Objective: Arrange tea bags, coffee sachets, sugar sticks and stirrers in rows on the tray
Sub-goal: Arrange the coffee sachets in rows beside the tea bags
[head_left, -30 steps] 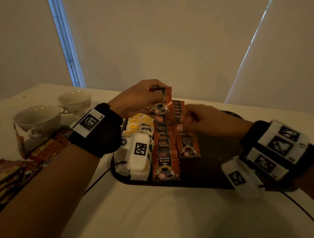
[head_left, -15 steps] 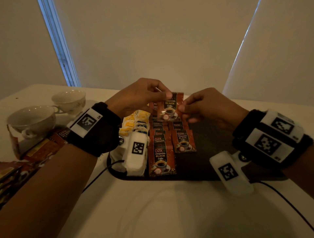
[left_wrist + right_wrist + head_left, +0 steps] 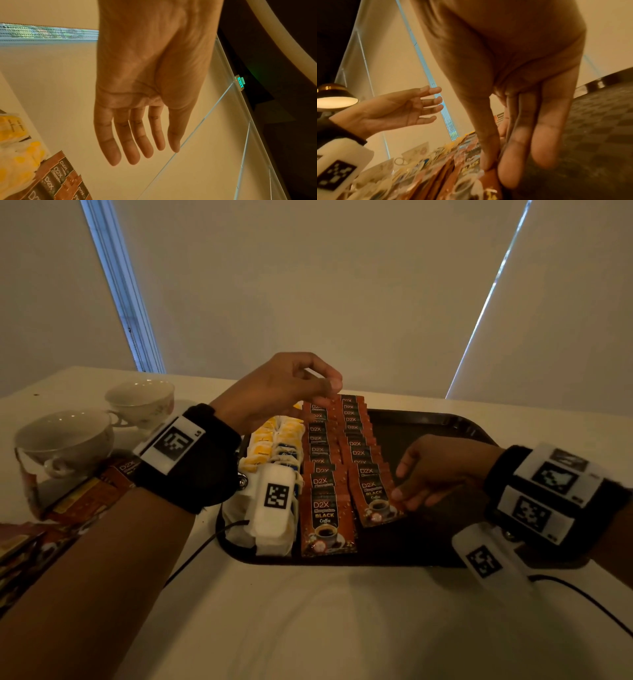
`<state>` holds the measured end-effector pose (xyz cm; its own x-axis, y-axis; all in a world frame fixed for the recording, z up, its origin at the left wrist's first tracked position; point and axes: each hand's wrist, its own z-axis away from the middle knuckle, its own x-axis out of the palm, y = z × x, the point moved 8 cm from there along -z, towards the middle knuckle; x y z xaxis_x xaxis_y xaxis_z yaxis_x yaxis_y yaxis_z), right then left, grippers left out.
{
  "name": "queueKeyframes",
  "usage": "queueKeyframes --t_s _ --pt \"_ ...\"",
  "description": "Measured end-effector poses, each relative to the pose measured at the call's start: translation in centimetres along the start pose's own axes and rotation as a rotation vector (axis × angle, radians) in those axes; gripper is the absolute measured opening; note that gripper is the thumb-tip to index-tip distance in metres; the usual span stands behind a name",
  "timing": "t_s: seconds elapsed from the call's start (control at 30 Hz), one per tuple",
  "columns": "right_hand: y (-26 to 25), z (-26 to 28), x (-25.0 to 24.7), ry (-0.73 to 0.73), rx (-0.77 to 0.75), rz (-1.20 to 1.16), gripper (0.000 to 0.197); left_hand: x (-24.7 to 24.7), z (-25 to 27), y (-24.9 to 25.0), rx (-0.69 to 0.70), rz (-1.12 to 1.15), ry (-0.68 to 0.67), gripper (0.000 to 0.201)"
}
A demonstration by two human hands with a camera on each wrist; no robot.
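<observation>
A dark tray [image 3: 445,422] holds rows running away from me: yellow and white tea bags [image 3: 274,440] on the left, then two overlapping rows of orange coffee sachets [image 3: 325,446]. My right hand [image 3: 399,493] pinches the right edge of the nearest sachet [image 3: 373,501] of the right row, low on the tray. In the right wrist view the thumb [image 3: 488,155] and fingers close on that sachet [image 3: 471,181]. My left hand [image 3: 325,392] hovers above the far end of the rows and holds nothing. In the left wrist view its fingers [image 3: 133,148] are straight over the sachets [image 3: 56,180].
Two teacups [image 3: 65,440] [image 3: 140,402] stand on the white table to the left of the tray. Torn packaging and loose sachets [image 3: 68,501] lie in front of them. The tray's right half [image 3: 445,467] is bare. A cable [image 3: 191,559] trails off the tray's near left corner.
Both hands held one sachet above the far end of the rows. The right hand has carried it down to the near end of the right row. The left hand let go and stays raised.
</observation>
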<state>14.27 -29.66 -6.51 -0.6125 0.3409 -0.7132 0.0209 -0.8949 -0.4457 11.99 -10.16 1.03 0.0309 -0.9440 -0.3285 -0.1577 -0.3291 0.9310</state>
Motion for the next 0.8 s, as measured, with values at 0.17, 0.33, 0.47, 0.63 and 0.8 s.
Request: queueKeyframes --t_s 0.17,0.33,0.47,0.63,0.8 --pt "-1.0 0.5 0.2 0.013 -0.017 0.105 0.020 -0.3 0.1 0.0 -0.003 -0.007 0.000 0.018" --pt "-4.4 1.8 0.1 0.134 -0.354 0.485 0.083 -0.4 0.0 0.0 -0.001 -0.029 0.005 0.014" --pt "-4.0 0.9 2.7 0.001 -0.335 0.838 0.124 -0.4 0.0 0.0 0.003 -0.036 0.008 0.015" --pt "-2.7 -0.6 4.1 -0.062 -0.222 0.934 0.117 -0.6 0.1 0.1 0.002 -0.032 -0.007 0.017" --pt "-2.1 -1.4 4.5 -0.093 -0.186 0.875 0.112 -0.5 0.2 0.0 -0.006 -0.052 -0.045 0.026"
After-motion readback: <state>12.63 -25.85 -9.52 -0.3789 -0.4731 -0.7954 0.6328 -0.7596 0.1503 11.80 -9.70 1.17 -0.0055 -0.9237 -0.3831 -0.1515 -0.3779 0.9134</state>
